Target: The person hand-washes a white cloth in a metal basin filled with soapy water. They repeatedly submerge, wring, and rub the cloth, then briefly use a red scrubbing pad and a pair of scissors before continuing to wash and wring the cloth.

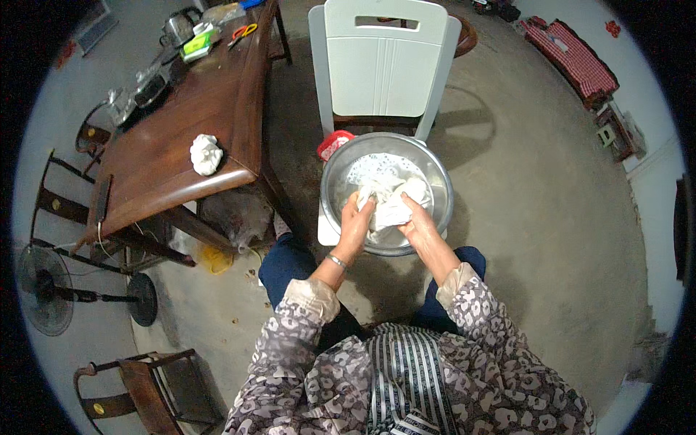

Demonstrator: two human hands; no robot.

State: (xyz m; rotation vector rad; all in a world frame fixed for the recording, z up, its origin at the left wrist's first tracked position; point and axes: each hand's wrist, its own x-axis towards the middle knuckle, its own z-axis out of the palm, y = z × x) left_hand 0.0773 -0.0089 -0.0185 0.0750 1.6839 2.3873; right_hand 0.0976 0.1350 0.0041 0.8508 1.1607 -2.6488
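Note:
A wet white cloth (392, 209) is bunched between my two hands inside a round metal basin (441, 187). My left hand (356, 217) grips its left side, thumb on top. On the other side, my right hand (417, 220) holds the cloth with the thumb pressed over it. Soapy water with bubbles (380, 165) lies in the basin beyond the cloth. The basin rests on the seat of a white plastic chair (380, 76). Behind the basin's left rim sits a red plastic container (334, 143).
To the left stands a wooden table (217, 98) bearing a crumpled white cloth (206, 155), scissors (242, 33) and an electric kettle (179, 27). A pedestal fan (46, 291) and a wooden chair (147, 391) are at lower left. A bench with a red checked cover (576, 60) stands far right.

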